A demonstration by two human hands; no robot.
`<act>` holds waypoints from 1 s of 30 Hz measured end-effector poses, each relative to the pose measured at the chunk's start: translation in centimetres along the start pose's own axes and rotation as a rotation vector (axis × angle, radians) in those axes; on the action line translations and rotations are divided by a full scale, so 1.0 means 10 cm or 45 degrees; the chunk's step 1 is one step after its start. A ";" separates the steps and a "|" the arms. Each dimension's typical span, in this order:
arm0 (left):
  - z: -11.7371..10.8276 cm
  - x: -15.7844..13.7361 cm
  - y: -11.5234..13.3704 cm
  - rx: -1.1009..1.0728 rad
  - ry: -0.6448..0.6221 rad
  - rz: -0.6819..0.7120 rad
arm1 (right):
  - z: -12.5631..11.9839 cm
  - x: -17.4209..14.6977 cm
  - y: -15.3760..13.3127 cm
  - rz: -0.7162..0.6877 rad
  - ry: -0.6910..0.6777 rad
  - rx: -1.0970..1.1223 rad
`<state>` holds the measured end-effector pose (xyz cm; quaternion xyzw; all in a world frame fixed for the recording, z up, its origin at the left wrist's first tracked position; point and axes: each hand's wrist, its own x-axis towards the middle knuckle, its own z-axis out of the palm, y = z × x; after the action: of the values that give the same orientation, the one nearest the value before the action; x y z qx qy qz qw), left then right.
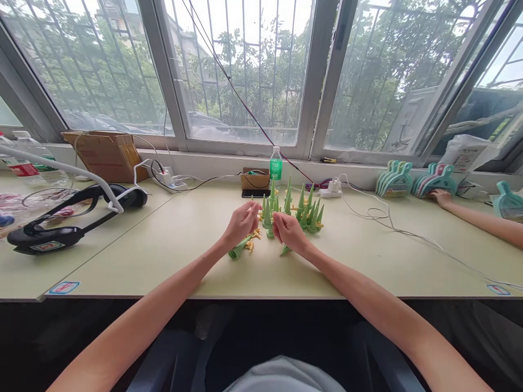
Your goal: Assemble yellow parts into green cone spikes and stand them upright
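Several green pointed cones [302, 202] stand upright in a cluster on the table in front of me, with small yellow pieces among them. My left hand [242, 223] is closed in a pinch at the cluster's left side; what its fingers hold, if anything, is too small to make out. Close to its right, my right hand [289, 231] is also closed, fingers curled beside the nearest cones, its grip hidden. Below the left hand, a green cone [237, 250] lies on its side by several loose yellow branched pieces [250, 246]. Another green cone [285, 250] lies partly under my right hand.
Behind the cones stand a water bottle [275, 166] and a small cardboard box [255, 178]. A black headset [61, 223] lies at left. White cables [388, 220] cross the table's right side. Another person's hand [442, 198] touches teal hangers [435, 181] at far right.
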<state>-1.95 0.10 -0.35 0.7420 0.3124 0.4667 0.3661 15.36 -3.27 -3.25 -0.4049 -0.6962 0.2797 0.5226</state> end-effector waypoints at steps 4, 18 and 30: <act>0.01 -0.02 0.06 -0.055 -0.105 -0.076 | -0.02 -0.01 -0.02 -0.070 -0.005 -0.095; -0.01 -0.03 0.09 -0.110 -0.252 -0.150 | -0.04 -0.01 -0.02 -0.094 -0.057 -0.163; -0.02 -0.05 0.14 -0.047 -0.226 -0.064 | -0.03 -0.02 0.02 -0.064 -0.107 -0.013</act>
<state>-2.19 -1.02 0.67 0.7654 0.2887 0.3956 0.4175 15.72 -3.33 -3.46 -0.3778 -0.7289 0.2796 0.4978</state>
